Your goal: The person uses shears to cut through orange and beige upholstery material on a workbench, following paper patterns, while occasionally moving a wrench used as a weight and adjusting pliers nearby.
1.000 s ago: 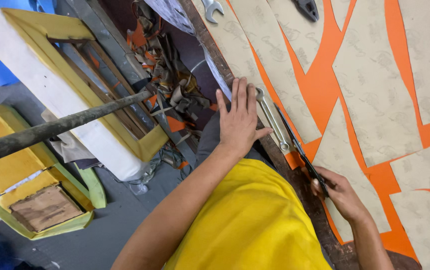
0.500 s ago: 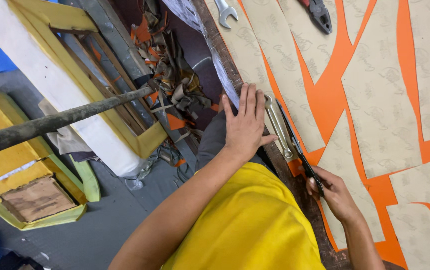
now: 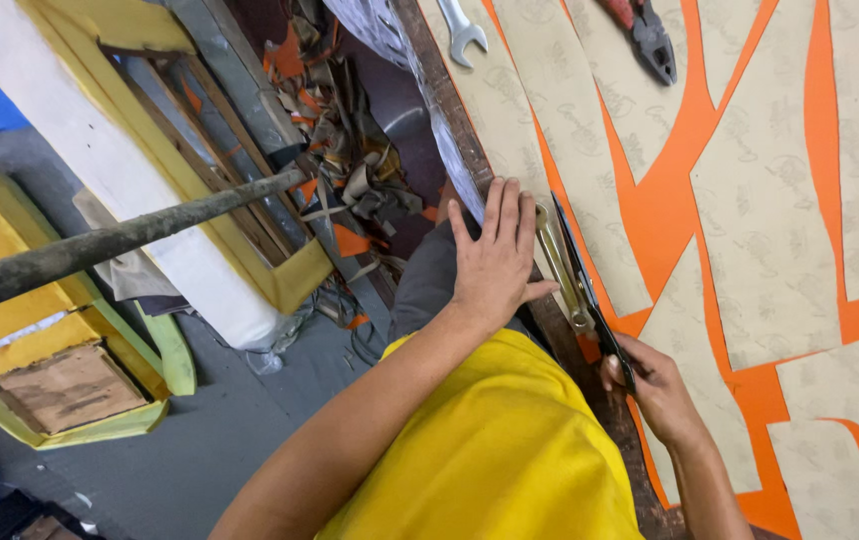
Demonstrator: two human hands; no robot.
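My left hand [image 3: 497,258] lies flat, fingers together, on the near edge of the worktable, pressing down beige patterned paper pieces [image 3: 560,130] that lie on an orange sheet [image 3: 670,200]. My right hand [image 3: 650,385] grips the handles of large scissors [image 3: 580,270], whose dark blades run along the sheet's edge just beside my left fingers. My yellow sleeve fills the bottom of the view.
A spanner [image 3: 462,32] and red-handled pliers [image 3: 650,35] lie at the table's far part. Beside the table on the floor are fabric scraps [image 3: 350,160], a yellow-and-white foam cushion frame [image 3: 150,170], a dark metal bar [image 3: 100,245] and a yellow foam tray with wood [image 3: 70,390].
The view has shifted slightly; my left hand stays pressed on the table edge and my right hand keeps hold of the scissors, with little change in their place.
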